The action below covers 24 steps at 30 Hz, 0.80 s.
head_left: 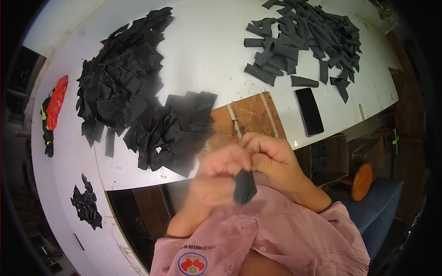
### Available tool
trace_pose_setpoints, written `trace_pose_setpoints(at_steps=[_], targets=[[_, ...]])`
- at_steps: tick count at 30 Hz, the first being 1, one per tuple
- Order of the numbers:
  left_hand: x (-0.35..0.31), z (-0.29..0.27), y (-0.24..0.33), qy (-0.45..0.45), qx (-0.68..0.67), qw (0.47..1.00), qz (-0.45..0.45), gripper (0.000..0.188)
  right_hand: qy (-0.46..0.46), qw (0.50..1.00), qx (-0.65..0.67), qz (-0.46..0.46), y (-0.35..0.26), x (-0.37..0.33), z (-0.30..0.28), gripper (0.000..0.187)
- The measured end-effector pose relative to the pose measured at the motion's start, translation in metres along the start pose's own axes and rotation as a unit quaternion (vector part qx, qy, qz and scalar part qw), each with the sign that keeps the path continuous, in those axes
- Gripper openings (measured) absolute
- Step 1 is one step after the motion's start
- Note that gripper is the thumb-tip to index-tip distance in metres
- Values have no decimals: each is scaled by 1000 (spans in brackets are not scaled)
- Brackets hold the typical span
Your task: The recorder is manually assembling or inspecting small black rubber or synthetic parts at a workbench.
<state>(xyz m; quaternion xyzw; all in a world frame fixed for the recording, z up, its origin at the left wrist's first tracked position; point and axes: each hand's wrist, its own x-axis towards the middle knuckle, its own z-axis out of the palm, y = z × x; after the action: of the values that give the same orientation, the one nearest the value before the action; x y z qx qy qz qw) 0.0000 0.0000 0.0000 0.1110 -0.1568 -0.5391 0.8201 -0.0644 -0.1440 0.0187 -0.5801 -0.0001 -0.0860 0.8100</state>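
Note:
A small black fabric piece is held up in front of my chest, its lower end hanging down. My left hand, smeared by motion, is closed on its side and upper end. Beside it, my right hand pinches the top of the same piece, the thumb and fingertips pressed together against the left fingers. The upper end of the piece is hidden by the fingers. Just beyond my hands lies a worn brown board. Left of the board, flat black fabric pieces lie in an overlapping heap.
A larger heap of flat black pieces covers the table's left. Dark grey fabric tubes are piled at the far right. A phone lies near the right edge. Red plastic and small black scraps lie further left. An orange round seat stands lower right.

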Motion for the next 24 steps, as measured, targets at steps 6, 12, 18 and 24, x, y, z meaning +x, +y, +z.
trace_pose_setpoints(at_steps=[6,12,18,24], targets=[[28,14,21,101,-221,966,93,40,-60,989,-53,122,-25,55,-10,25],[19,-57,1,228,-208,949,71,33,-28,981,12,194,42,48,-37,23],[28,-20,20,79,-387,916,67,33,-109,981,-111,119,2,72,-17,24],[14,-49,-3,261,4,960,98,34,-122,973,19,195,57,60,-50,22]])
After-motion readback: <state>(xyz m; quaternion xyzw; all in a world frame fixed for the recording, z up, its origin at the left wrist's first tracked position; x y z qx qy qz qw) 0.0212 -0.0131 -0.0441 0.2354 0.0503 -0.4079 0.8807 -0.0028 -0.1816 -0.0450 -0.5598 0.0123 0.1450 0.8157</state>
